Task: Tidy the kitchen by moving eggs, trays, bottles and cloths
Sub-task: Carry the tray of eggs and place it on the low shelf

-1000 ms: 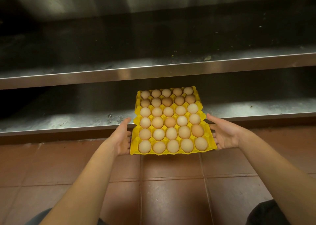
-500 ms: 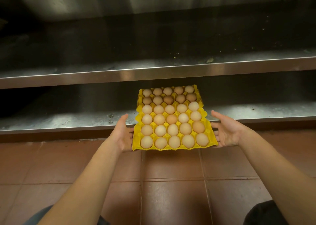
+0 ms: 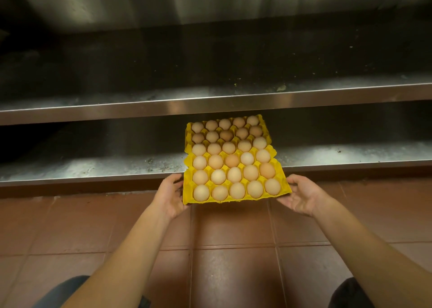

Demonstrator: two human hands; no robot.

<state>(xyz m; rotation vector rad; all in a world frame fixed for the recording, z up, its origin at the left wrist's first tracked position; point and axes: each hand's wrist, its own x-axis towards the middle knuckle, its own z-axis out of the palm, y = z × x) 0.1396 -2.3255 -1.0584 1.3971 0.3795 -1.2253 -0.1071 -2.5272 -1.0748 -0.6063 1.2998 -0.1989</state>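
Fingers (image 3: 178,186) under egg tray (image 3: 187,192), lower shelf (image 3: 93,167)

The yellow egg tray (image 3: 236,201) hides the fingers of both hands beneath its edges; the tray's far end sits in shadow under the upper shelf (image 3: 210,107), whose ends run off frame

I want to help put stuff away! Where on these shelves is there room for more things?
On the lower steel shelf, bare metal lies left and right of the yellow egg tray. The upper steel shelf shows only crumbs. It's crowded at the tray's near corners, where the left hand and right hand hold it.
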